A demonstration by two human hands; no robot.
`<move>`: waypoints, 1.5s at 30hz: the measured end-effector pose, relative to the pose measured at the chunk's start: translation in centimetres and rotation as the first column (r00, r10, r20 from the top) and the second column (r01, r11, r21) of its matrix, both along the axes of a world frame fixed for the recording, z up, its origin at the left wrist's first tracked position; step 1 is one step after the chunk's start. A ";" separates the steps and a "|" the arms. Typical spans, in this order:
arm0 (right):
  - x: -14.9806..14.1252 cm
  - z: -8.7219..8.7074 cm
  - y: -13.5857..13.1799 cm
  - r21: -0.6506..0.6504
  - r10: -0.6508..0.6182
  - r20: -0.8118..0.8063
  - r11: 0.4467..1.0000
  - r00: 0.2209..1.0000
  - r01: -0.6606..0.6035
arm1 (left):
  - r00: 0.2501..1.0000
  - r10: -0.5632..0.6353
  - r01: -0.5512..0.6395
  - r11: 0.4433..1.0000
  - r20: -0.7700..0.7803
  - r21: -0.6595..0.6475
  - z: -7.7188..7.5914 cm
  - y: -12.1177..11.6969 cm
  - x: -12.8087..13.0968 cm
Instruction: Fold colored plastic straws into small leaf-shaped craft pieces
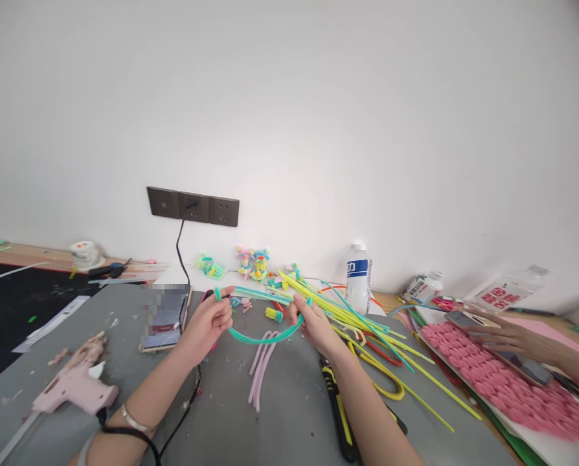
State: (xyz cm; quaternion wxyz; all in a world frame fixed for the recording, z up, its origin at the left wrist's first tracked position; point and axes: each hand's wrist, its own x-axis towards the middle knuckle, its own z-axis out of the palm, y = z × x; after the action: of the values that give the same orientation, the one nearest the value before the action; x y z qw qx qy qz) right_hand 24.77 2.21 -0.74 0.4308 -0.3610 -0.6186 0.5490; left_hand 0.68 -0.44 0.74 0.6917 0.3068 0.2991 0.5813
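Observation:
A teal pipe cleaner (265, 340) is bent into a wide loop above the grey mat, stretched between my two hands. My left hand (215, 318) grips its left side, index finger pointing inward and the other fingers curled. The right side of the loop is pinched between thumb and fingers of my right hand (311, 318). Below the loop, several pale purple pipe cleaners (260, 375) lie on the mat. Just beyond it rests a small yellow piece with a teal end (273, 314). Yellow-green pipe cleaners (406, 346) spread out to the right of my right hand.
A pink glue gun (73, 388) and a phone (166, 317) lie left; black-and-yellow pliers (338, 414) sit by my right forearm. Small pipe-cleaner figures (253, 264) and a white bottle (358, 278) stand by the wall. Another person's hand (508, 340) reaches over pink braided material (513, 395).

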 end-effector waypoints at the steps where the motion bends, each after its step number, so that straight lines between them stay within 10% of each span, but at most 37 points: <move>1: -0.2 0.0 -0.2 -0.032 0.064 -0.018 0.997 0.998 -0.064 | 0.998 -0.054 0.054 0.999 -0.033 -0.006 0.0 -0.3 0.3; 12: -3.6 0.9 -3.1 0.009 0.351 0.125 0.935 0.928 -0.355 | 0.878 -0.442 0.418 0.895 -0.186 -0.152 -0.7 -2.8 2.3; 33: -4.9 -0.3 -3.1 0.170 0.041 0.315 0.981 0.948 -0.099 | 0.798 -0.467 0.480 0.875 -0.381 -0.066 -1.4 -2.7 2.8; 45: -5.3 -0.6 -2.5 0.110 0.063 0.103 0.991 0.993 -0.074 | 0.853 -0.453 0.450 0.890 -0.258 -0.075 -1.2 -3.2 3.3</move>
State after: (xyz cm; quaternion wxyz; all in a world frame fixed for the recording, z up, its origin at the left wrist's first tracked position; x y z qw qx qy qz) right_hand 19.50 -0.31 -1.34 0.4002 -0.3414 -0.6814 0.5089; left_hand 4.00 -3.62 -0.45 0.7635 0.4401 0.3130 0.3541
